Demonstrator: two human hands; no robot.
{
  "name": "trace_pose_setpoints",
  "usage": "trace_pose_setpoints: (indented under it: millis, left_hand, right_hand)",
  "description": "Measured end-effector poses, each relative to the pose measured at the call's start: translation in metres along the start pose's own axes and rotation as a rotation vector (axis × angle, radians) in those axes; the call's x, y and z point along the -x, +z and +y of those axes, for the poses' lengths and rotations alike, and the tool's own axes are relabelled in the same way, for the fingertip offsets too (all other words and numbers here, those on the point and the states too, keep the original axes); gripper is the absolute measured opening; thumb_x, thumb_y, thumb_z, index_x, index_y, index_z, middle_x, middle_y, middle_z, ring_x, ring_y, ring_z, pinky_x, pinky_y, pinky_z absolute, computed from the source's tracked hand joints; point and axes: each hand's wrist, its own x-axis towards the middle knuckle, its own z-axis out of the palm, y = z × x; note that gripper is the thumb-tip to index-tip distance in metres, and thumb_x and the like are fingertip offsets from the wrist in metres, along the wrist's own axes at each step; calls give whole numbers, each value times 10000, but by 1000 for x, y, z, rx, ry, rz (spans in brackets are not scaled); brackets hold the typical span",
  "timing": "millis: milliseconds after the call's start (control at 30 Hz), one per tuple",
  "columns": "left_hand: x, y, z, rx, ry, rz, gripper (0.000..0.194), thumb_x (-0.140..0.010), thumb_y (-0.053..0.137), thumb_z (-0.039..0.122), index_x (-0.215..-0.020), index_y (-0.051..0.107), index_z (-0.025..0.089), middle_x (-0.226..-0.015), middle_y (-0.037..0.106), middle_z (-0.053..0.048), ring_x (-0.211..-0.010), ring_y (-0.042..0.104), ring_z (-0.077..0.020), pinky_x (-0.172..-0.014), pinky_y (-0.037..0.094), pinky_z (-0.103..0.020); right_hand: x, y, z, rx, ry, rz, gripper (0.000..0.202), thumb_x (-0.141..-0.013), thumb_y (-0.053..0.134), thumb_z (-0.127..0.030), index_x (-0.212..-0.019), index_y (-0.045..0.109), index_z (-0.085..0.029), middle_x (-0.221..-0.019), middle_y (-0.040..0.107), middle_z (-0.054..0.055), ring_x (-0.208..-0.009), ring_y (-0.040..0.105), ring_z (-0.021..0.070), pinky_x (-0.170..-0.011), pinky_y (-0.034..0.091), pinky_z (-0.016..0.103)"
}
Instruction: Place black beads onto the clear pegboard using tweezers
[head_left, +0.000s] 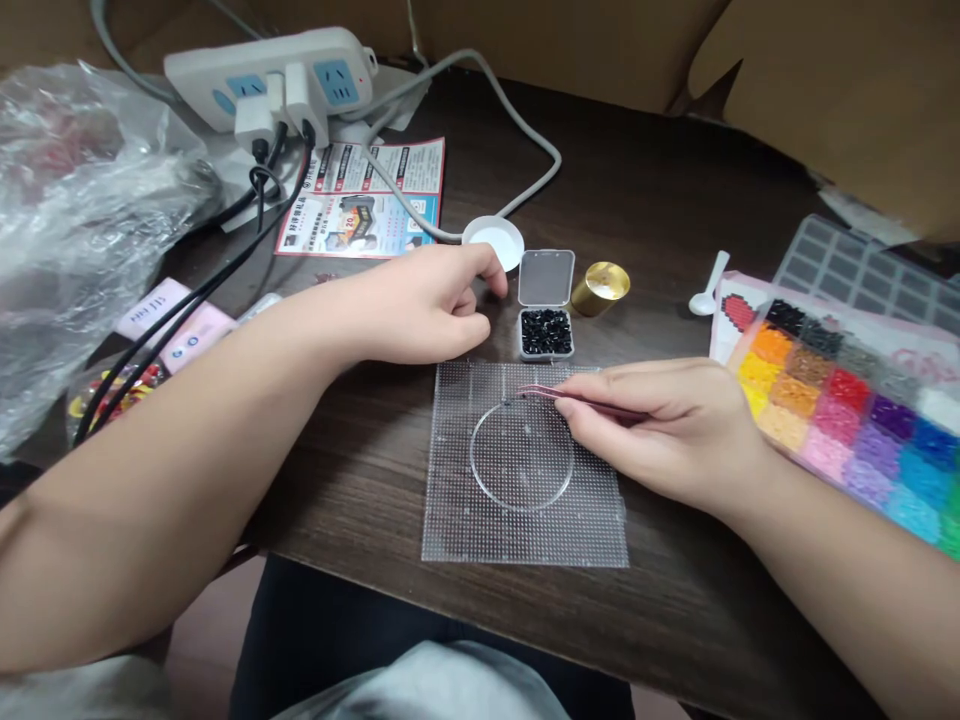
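near the edge of the counter (322,510), a clear pegboard (461,535) bears a ring (474,478), the right hand (675,425) pinching tweezers (592,400) to aim their tips finely, the left hand (420,305) loosely open beside black beads (545,332), likely kept close for easy reach.

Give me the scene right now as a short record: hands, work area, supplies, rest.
left hand: no held item visible, near white disc
right hand: holding tweezers, tips over pegboard
work area: pegboard with clear ring
supplies: open box of black beads beyond the pegboard; coloured beads at right
rest: gold cylinder, white spoon, power strip
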Motion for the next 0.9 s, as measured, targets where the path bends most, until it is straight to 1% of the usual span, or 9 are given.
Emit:
trace_pose_setpoints:
  millis: [133, 300, 400, 500, 633, 767, 833, 900]
  left_hand:
    - [0, -1, 4, -7, -26, -8, 501, -812, 726, 145, -1291, 683, 284, -596, 559, 104, -560, 543, -218, -660, 360, -412]
    - [0, -1, 7, 0, -51, -14, 470, -834, 724, 122, -1269, 664, 289, -571, 538, 125, -505, 472, -197, -637, 350, -420]
    - [0, -1, 8, 6, -44, -13, 444, -833, 726, 120, -1234, 656, 297, -560, 534, 134, -491, 460, -191, -635, 368, -423]
    - [0, -1, 10, -4, -64, -7, 433, -834, 719, 104, -1211, 644, 304, -544, 530, 144, -480, 450, -189, -637, 382, -429]
    - [-1, -2, 13, -18, -92, -14, 437, -844, 717, 82, -1213, 643, 303, -557, 523, 139, -505, 471, -195, -645, 381, -433]
    - [-1, -2, 12, -4, -92, -27, 434, -857, 718, 92, -1222, 630, 309, -566, 519, 141, -510, 448, -195, -652, 377, -431]
    - [-1, -2, 10, 1, -85, -22, 446, -842, 721, 102, -1226, 632, 311, -568, 526, 141, -507, 450, -195, -653, 375, -428]
    - [-1, -2, 8, 12, -87, -15, 463, -822, 723, 109, -1231, 637, 309, -566, 530, 140, -502, 445, -195, -651, 372, -428]
  right_hand:
    - [0, -1, -1, -10, -11, -14, 271, -1161, 785, -173, -1102, 1049, -158, -793, 912, 62, -569, 789, 162, -542, 565, 280]
    - [-1, -5, 0, -38, 92, 32, 234, -1099, 832, -179, -1078, 1065, -196, -820, 934, 55, -565, 793, 170, -526, 589, 264]
    - [-5, -10, 5, -134, 107, -19, 219, -1063, 873, -184, -1078, 1080, -254, -843, 949, 30, -576, 812, 174, -512, 605, 245]
    - [-8, -16, 9, -170, 115, -61, 226, -1071, 886, -200, -1097, 1089, -297, -892, 971, 17, -592, 827, 172, -525, 625, 235]
    - [-10, -17, 8, -165, 111, -67, 222, -1074, 878, -197, -1093, 1086, -273, -869, 962, 25, -609, 839, 161, -546, 618, 221]
    - [-12, -18, 7, -202, 99, -103, 217, -1066, 872, -174, -1041, 1073, -254, -779, 916, 1, -583, 811, 136, -512, 561, 206]
    - [-11, -19, 9, -199, 97, -120, 201, -1075, 890, -192, -1065, 1077, -266, -821, 939, 8, -592, 820, 149, -520, 580, 221]
    - [-11, -21, 11, -187, 105, -131, 192, -1086, 905, -215, -1086, 1081, -292, -903, 975, 21, -631, 858, 179, -554, 630, 246]
